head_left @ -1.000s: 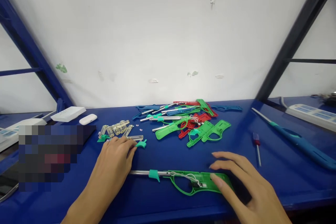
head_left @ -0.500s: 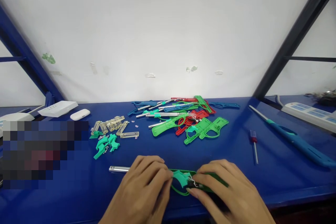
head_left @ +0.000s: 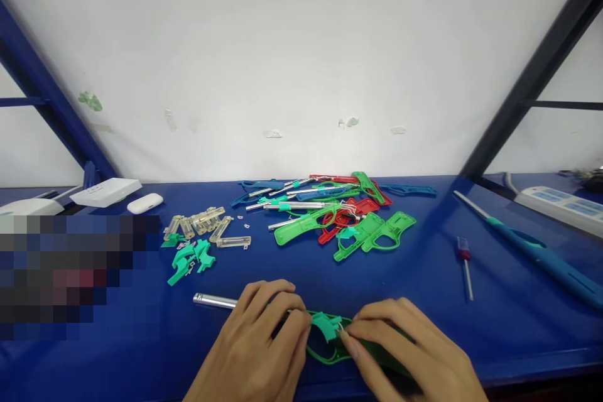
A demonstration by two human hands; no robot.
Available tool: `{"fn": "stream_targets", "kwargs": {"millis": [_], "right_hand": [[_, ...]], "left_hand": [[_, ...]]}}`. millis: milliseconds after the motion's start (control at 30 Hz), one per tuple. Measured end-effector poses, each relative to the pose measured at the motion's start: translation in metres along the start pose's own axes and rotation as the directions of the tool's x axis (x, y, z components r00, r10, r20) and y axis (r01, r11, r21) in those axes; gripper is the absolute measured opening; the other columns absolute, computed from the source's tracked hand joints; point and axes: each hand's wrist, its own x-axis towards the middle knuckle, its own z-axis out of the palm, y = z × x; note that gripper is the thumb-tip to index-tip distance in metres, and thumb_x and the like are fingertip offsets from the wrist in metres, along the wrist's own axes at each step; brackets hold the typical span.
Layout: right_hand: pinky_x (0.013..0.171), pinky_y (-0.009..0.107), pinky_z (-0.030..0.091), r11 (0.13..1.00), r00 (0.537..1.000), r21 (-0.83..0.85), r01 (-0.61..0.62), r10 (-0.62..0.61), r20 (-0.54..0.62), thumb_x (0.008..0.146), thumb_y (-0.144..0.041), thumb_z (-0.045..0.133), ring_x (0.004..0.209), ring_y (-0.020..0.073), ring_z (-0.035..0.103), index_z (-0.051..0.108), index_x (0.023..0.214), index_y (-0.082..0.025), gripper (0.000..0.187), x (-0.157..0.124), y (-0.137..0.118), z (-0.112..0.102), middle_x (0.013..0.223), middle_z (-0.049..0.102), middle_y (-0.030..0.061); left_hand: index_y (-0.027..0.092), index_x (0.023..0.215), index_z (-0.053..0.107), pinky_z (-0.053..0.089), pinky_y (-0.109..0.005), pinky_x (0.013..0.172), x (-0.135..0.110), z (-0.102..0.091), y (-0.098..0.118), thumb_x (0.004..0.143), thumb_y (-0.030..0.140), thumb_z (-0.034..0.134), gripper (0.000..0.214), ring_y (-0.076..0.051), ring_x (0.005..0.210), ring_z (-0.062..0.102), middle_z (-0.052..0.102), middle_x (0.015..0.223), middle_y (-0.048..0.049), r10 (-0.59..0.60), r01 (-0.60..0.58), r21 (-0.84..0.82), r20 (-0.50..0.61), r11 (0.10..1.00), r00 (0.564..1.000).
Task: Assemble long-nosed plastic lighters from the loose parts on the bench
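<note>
Close to the table's front edge lies a green lighter half-shell (head_left: 330,359) with a metal tube (head_left: 214,300) pointing left. My left hand (head_left: 259,339) is closed around the shell where the tube enters it. A teal trigger (head_left: 325,326) sits in the shell beside the left fingertips. My right hand (head_left: 405,345) covers the handle end, its thumb and forefinger pinched at a thin white wire (head_left: 340,326) next to the trigger. Whatever lies beneath the right fingers is hidden.
Behind my hands lies a pile of lighter shells and tubes (head_left: 301,223). Teal triggers (head_left: 181,260) and clear fuel tanks (head_left: 202,223) are at left, near a white case (head_left: 145,203). A screwdriver (head_left: 465,264), a blue lighter (head_left: 537,254) and a power strip (head_left: 560,204) are at right.
The right fingers have closed in beside the trigger, and the black part seen under them earlier is now hidden. The left hand keeps its hold. The camera view has shifted slightly.
</note>
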Motion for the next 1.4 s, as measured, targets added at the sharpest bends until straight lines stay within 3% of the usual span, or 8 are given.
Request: {"fn": "stream_targets", "kwargs": {"millis": [267,533,900,1400], "right_hand": [[0.07,0.027,0.062,0.999,1.0,-0.041,-0.007,0.007,0.006,0.102,-0.022,0.062,0.076,0.0175,0.073,0.073,0.096,-0.025,0.013,-0.002,-0.001,-0.001,0.092,0.076,0.0034],[0.072,0.026,0.062,1.0,0.999,-0.021,-0.017,0.017,-0.032,0.103,-0.021,0.062,0.081,0.0183,0.075,0.072,0.098,-0.024,0.012,-0.003,-0.005,0.0,0.091,0.077,0.0037],[0.068,0.022,0.06,0.991,0.987,0.051,-0.124,0.128,-0.094,0.104,-0.028,0.061,0.075,0.0162,0.074,0.068,0.091,-0.026,0.015,0.001,-0.014,0.002,0.084,0.076,0.0002],[0.064,0.021,0.059,0.95,0.955,0.129,-0.285,0.294,-0.051,0.104,-0.036,0.062,0.073,0.0161,0.073,0.071,0.089,-0.028,0.019,-0.001,-0.015,0.004,0.083,0.075,-0.002]], "left_hand": [[0.017,0.1,0.067,0.054,-0.036,0.094,-0.001,0.001,0.002,0.1,0.001,0.048,0.025,-0.022,0.101,0.069,0.074,0.098,-0.0044,-0.032,0.033,-0.037,0.035,0.999,0.999],[0.018,0.103,0.065,0.058,-0.037,0.084,-0.004,0.002,0.003,0.102,0.003,0.045,0.025,-0.022,0.09,0.067,0.071,0.099,-0.0054,-0.058,0.062,-0.041,0.09,0.997,0.994],[0.017,0.104,0.065,0.061,-0.04,0.079,-0.007,0.003,0.003,0.101,0.003,0.039,0.029,-0.024,0.085,0.07,0.072,0.097,-0.0055,-0.038,0.037,0.009,0.133,0.999,0.99],[0.019,0.104,0.059,0.061,-0.037,0.068,-0.005,0.003,0.005,0.101,0.003,0.041,0.024,-0.024,0.079,0.073,0.073,0.096,-0.0062,-0.027,0.025,0.036,0.061,0.999,0.998]]}}
